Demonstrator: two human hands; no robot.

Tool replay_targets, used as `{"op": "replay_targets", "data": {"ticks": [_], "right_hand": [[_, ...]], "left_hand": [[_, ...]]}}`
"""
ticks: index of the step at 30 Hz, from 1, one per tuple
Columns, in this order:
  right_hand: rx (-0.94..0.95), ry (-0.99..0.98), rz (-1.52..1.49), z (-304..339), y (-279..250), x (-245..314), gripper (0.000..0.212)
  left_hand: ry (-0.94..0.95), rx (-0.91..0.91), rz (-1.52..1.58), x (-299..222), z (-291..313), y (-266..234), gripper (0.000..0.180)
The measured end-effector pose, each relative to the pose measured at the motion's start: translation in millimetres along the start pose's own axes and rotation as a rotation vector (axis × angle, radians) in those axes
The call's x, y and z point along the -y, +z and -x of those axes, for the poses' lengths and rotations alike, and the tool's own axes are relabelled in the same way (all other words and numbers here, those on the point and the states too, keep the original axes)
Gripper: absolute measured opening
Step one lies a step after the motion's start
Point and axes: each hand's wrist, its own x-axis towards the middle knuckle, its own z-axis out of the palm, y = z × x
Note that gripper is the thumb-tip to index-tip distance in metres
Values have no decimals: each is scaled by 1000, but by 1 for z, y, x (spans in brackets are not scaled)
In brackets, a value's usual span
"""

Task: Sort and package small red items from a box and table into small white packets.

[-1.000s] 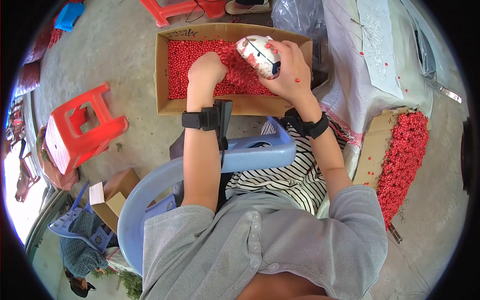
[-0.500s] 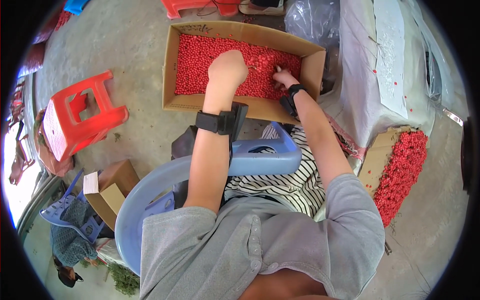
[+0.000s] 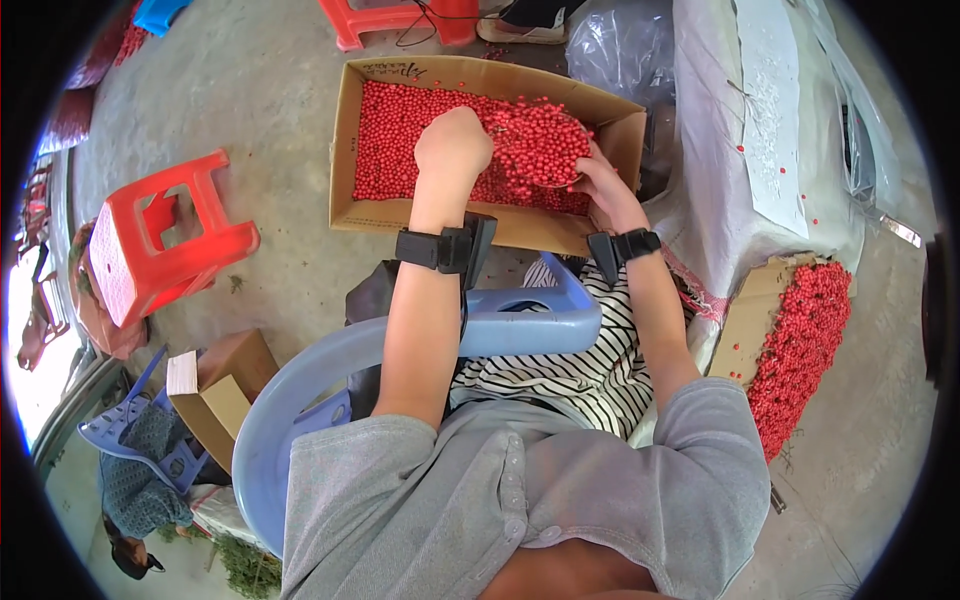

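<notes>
My left hand (image 3: 453,147) is closed in a fist over a cardboard box (image 3: 480,213) filled with loose red berries (image 3: 390,140). From the right side of the fist spreads a bunch of red berries (image 3: 540,145), rounded and dense; the part inside the fist is hidden. At the bunch's right edge is my right hand (image 3: 608,190), its fingers apart and their tips touching the outer berries. Some of those fingertips are partly covered by the berries. Both wrists wear black straps with a small device.
A pale blue plastic chair (image 3: 300,380) curves around my left side. Farther left stands a red stool (image 3: 120,260). On the right are a white-covered stack (image 3: 715,150) and a carton heaped with red berries (image 3: 800,360). A person (image 3: 150,490) sits at lower left.
My right hand has drawn back from the loose berries to the right edge of the bunch. The bunch now shows as a wide rounded mass. My left fist has barely moved.
</notes>
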Motion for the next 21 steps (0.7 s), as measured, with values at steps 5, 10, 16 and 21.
{"op": "replay_targets", "data": {"ticks": [5, 10, 16, 21], "right_hand": [[-193, -565, 111, 41, 19, 32, 54], [-444, -933, 885, 66, 55, 62, 63], [-571, -938, 1112, 67, 64, 61, 68], [-681, -384, 1059, 0, 24, 22, 62]], "left_hand": [[-88, 213, 15, -10, 0, -11, 20], [-106, 251, 89, 1, -8, 2, 20], [-100, 261, 154, 3, -12, 5, 20], [-103, 263, 173, 1, -10, 2, 21]]}}
